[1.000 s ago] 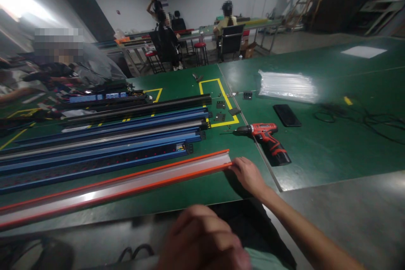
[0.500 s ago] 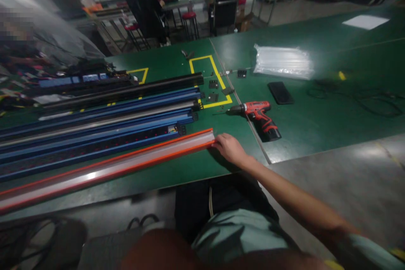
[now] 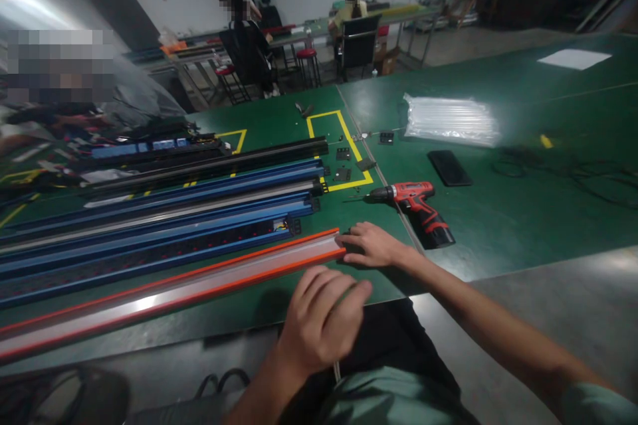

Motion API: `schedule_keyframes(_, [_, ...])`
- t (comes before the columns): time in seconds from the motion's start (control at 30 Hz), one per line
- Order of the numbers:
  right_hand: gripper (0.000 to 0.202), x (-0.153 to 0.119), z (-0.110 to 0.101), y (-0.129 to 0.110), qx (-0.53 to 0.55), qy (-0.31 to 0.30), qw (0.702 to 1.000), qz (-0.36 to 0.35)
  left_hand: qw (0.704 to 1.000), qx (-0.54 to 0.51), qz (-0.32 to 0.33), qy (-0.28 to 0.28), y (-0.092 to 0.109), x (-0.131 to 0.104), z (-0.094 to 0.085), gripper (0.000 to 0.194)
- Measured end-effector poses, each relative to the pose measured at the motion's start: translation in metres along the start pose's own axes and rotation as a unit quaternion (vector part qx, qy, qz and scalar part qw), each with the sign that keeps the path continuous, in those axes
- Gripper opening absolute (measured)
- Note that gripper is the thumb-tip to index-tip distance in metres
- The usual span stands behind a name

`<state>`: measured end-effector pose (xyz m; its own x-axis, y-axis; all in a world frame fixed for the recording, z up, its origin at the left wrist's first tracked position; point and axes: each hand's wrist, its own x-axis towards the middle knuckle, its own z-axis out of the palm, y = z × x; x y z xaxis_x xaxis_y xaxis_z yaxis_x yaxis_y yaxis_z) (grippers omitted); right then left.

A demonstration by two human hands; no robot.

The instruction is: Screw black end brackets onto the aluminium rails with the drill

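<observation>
An orange-edged channel profile [image 3: 239, 269] with a pale inner face lies along the front of the green table. At its right end is my right hand [image 3: 376, 246], its fingers stretched out and apart, the fingertips touching the end of the channel. My left hand [image 3: 323, 319] is raised in front of the table edge, its fingers curled in; whatever may be inside them is hidden. A red and black cordless drill [image 3: 416, 202] with a bit fitted lies just beyond my right hand. Behind the orange channel, several blue and black profiles [image 3: 199, 209] lie side by side.
Small black end pieces [image 3: 343, 174] lie around a yellow taped rectangle [image 3: 349, 184]. Farther right are a black phone-like slab [image 3: 449, 167], a plastic-wrapped bundle [image 3: 451, 119] and cables [image 3: 593, 172]. A co-worker [image 3: 60, 93] is at the left; two people sit at a back table.
My left hand has come up into view from below. My right hand's fingers have spread at the channel's end. The view has tilted up slightly.
</observation>
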<state>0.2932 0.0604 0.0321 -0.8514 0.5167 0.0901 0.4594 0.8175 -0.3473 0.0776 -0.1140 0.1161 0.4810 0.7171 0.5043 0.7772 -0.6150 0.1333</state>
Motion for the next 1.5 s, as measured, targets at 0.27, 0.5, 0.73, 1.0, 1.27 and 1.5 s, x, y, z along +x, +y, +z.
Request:
schedule_keyframes(0.27, [0.057,0.005,0.003,0.000,0.003,0.006,1.000,0.004,0.995,0.061,-0.062,0.050,-0.043,-0.051,0.047,0.030])
schedule_keyframes(0.5, [0.060,0.013,-0.006,-0.006,-0.005,-0.021,1.000,0.015,0.988,0.069,-0.124,0.055,-0.053,-0.032,0.042,0.019])
schedule_keyframes(0.73, [0.059,-0.013,-0.022,0.002,-0.006,0.008,1.000,0.009,0.990,0.064,-0.124,-0.009,-0.055,-0.006,0.057,0.029])
schedule_keyframes(1.0, [0.030,-0.069,-0.058,0.050,-0.185,0.172,0.938,0.237,0.963,0.030,-0.173,-0.203,-0.062,0.014,0.089,0.018])
schedule_keyframes(1.27, [0.028,-0.100,-0.043,0.065,-0.155,0.210,0.896,0.359,0.944,0.020,-0.227,-0.238,-0.064,0.018,0.094,0.009])
schedule_keyframes(1.5, [0.039,-0.102,-0.041,0.067,-0.115,0.217,0.858,0.452,0.933,0.005,-0.253,-0.254,-0.068,0.017,0.099,0.014])
